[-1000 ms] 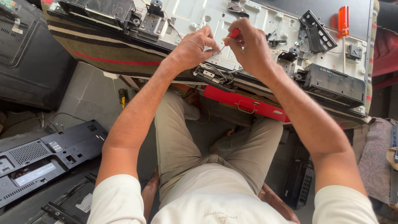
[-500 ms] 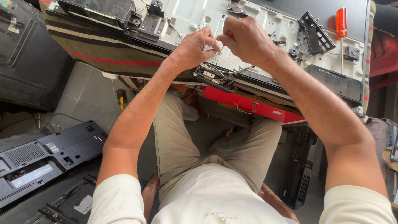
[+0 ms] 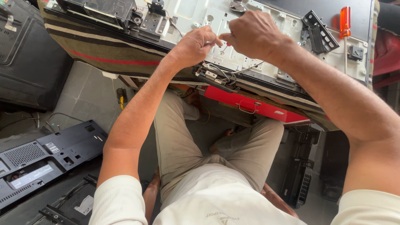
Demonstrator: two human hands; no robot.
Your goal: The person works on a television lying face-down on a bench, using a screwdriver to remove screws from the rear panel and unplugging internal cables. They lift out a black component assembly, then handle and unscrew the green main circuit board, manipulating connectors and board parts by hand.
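Head view: left hand (image 3: 192, 46) and right hand (image 3: 251, 33) each pinch a grip on thin wires (image 3: 221, 71)

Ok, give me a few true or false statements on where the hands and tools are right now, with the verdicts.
1. Both hands meet over the white metal chassis. True: the left hand and right hand touch at the fingertips there.
2. The orange-handled screwdriver is in the right hand. False: it lies on the chassis, apart from both hands.
3. A bundle of wires hangs at the chassis edge below the hands. True.
4. The black plastic back cover lies on the workbench. False: it lies on the floor beside the person's left arm.
5. A red toolbox sits under the bench edge. True.
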